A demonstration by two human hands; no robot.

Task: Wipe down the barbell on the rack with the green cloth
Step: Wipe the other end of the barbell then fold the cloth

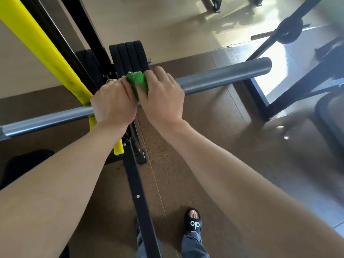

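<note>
A grey steel barbell (pixel 219 76) lies across the rack, running from lower left to upper right, its thick sleeve ending at the right. The green cloth (pixel 138 82) is wrapped over the bar near the sleeve's inner end. My left hand (pixel 112 104) and my right hand (pixel 162 95) sit side by side on the bar, both closed around the cloth. Only a strip of cloth shows between the hands. The thinner shaft (pixel 46 121) continues to the left of my left hand.
A yellow rack guard (pixel 42 47) and black uprights (pixel 89 34) stand at the left. Several black weight plates (pixel 130 54) hang just behind the hands. A black base rail (pixel 137 183) runs toward me. Another black frame (pixel 290 94) with a bar stands at the right. My sandalled foot (pixel 193 220) is below.
</note>
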